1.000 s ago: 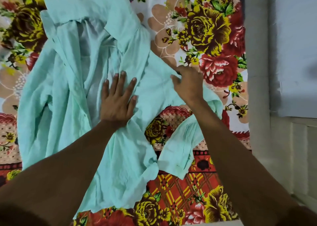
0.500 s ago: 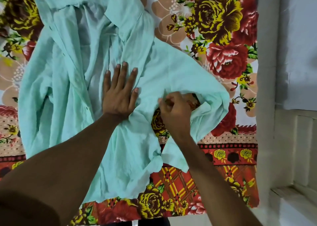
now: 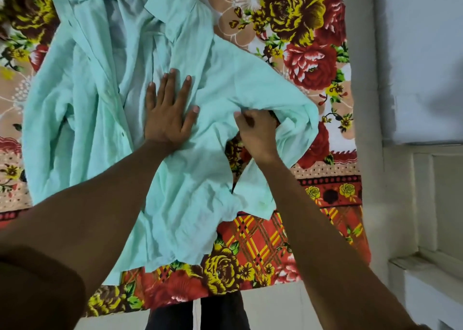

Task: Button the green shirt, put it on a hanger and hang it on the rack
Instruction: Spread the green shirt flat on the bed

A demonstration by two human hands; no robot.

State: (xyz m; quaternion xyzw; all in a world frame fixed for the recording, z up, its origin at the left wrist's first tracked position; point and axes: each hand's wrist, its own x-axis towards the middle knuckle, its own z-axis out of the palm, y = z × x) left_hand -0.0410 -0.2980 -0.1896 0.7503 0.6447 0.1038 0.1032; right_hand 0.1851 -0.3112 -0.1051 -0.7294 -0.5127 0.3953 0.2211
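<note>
The green shirt (image 3: 105, 99) lies crumpled on a floral bedsheet (image 3: 295, 29). The left hand (image 3: 169, 115) presses flat on its middle, fingers toward twelve o'clock. At three o'clock of it, the right hand (image 3: 258, 134) pinches a sleeve fold (image 3: 288, 99).

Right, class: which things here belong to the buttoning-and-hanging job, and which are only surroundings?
Part of the job:
crumpled mint-green cotton shirt
left hand, pressing flat on it
right hand, pinching its sleeve fabric

Only surroundings:
red and yellow floral bedsheet
pale wall
</note>
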